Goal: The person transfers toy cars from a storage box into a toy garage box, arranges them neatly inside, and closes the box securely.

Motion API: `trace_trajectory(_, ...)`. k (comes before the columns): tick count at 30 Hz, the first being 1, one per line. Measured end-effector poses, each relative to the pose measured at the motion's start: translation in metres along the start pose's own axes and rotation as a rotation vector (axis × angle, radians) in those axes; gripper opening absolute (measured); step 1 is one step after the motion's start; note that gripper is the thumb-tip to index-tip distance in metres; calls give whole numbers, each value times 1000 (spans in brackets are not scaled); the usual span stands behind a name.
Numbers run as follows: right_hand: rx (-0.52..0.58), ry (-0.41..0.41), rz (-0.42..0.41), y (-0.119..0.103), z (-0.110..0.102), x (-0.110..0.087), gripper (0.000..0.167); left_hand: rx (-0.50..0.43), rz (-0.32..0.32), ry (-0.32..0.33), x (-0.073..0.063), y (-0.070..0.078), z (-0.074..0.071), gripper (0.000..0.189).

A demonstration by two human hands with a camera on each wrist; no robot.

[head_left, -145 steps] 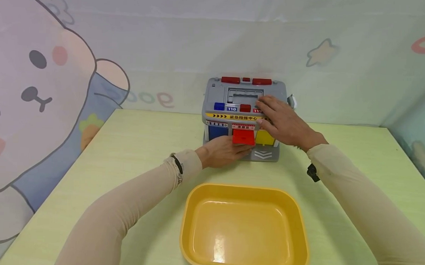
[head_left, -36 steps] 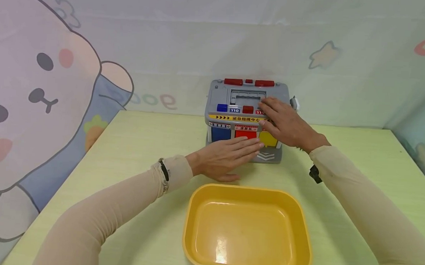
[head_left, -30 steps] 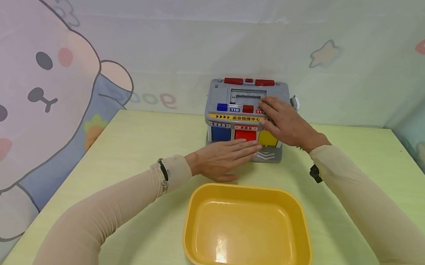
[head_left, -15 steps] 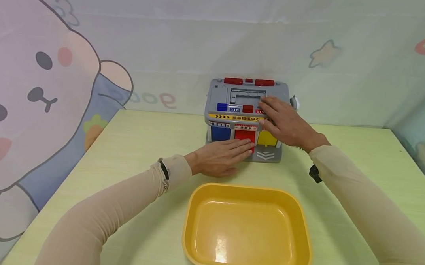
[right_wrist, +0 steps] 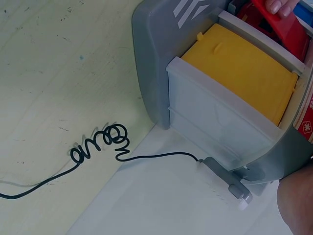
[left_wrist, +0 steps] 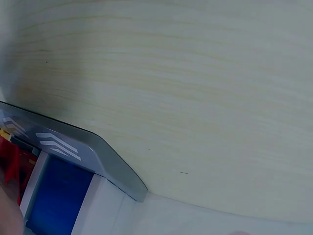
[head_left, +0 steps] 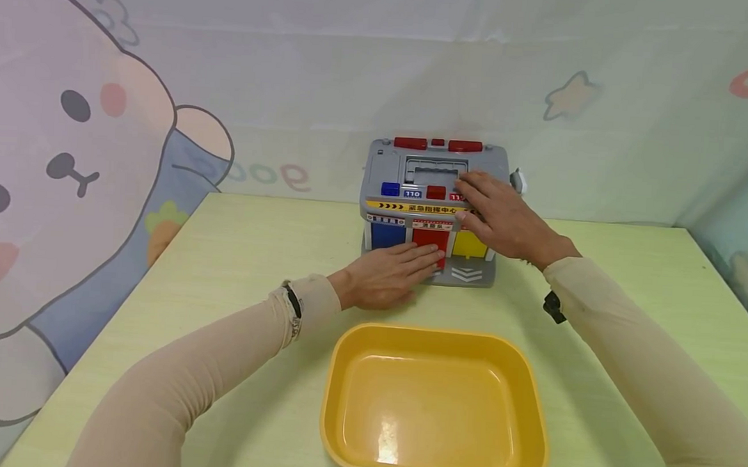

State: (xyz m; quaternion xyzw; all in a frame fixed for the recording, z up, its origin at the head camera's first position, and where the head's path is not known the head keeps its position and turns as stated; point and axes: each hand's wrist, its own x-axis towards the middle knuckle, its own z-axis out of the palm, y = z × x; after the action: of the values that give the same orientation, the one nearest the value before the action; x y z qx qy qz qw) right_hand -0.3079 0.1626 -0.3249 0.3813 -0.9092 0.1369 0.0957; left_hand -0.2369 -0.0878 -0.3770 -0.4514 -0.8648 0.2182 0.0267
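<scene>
A grey toy emergency station (head_left: 386, 166) with blue, red and yellow front doors stands against the back wall. My left hand (head_left: 385, 272) lies across its front, straight fingers touching the red door (head_left: 433, 242). In the right wrist view that red door (right_wrist: 288, 36) slants outward at its lower edge, fingertips on its face. Something dark red (right_wrist: 252, 19) shows behind it in the bay. My right hand (head_left: 506, 215) rests on the roof's right side, thumb at the front edge. The yellow door (head_left: 470, 245) is down, and so is the blue door (head_left: 386, 235).
A yellow tray (head_left: 438, 337) stands on the table in front of the toy. A small handset (right_wrist: 227, 181) hangs on the toy's right side, its coiled black cord (right_wrist: 98, 139) trailing onto the table. The printed backdrop (head_left: 330, 85) rises right behind.
The red door, earlier swung up with my left hand beneath it, has come down. My left hand is now on its face and its fingertips have shifted slightly left. My right hand stays put.
</scene>
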Motion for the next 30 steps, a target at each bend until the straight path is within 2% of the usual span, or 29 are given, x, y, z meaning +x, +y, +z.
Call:
trace_trajectory(6, 2, -1, -1, 1, 1, 0, 63, 28, -24, -14, 3, 1, 1, 64)
trace_trajectory(14, -4, 1, -6, 0, 0, 0, 61, 75, -65, -84, 6, -1, 0, 68)
trace_trajectory(24, -12, -2, -26, 1, 0, 0, 56, 101, -66, -80, 6, 0, 1, 66)
trace_trajectory(30, 3, -30, -23, 0, -2, -1, 54, 105, -69, -78, 7, 0, 2, 64)
